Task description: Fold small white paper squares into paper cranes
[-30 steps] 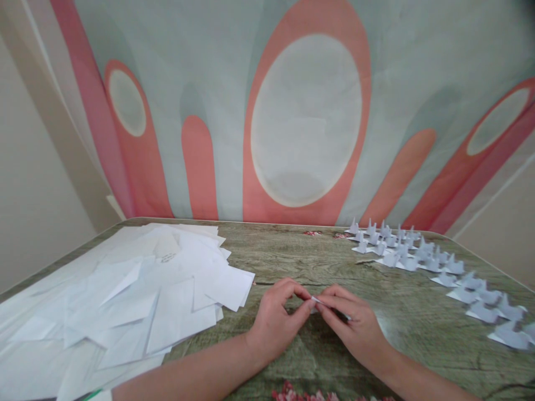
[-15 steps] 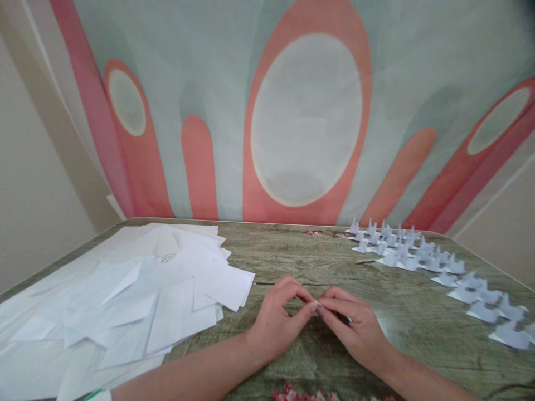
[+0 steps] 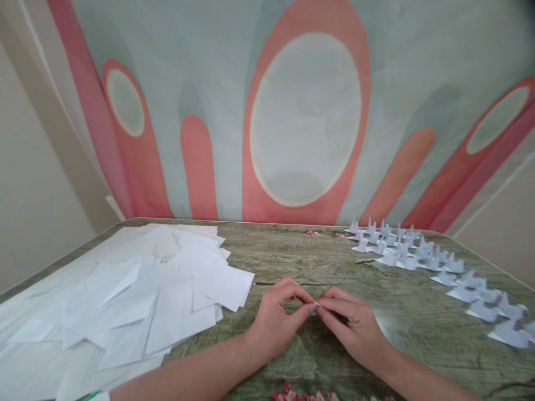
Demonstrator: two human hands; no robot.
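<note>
Fingertips of both hands meet over the front middle of the table. My left hand (image 3: pixel 279 314) pinches with thumb and forefinger, and my right hand (image 3: pixel 353 320) pinches from the other side. Between them shows a small folded piece of white paper (image 3: pixel 316 304), mostly covered by the fingers; its full shape is hidden. Off to the right stand several folded paper cranes (image 3: pixel 424 253), set in slanting rows. To the left of my left hand lies a wide, loose pile of white paper sheets (image 3: pixel 179 317).
The wood-grain table (image 3: pixel 288 250) ends at a printed backdrop (image 3: pixel 225 111) of grey-green and coral shapes. Red and pink flowers (image 3: pixel 309 393) show at the near edge, partly cut off. Some paper cranes reach the right side of the frame.
Almost nothing differs. Both hands keep the same pinch on the small paper, and the whole view has shifted very slightly.
</note>
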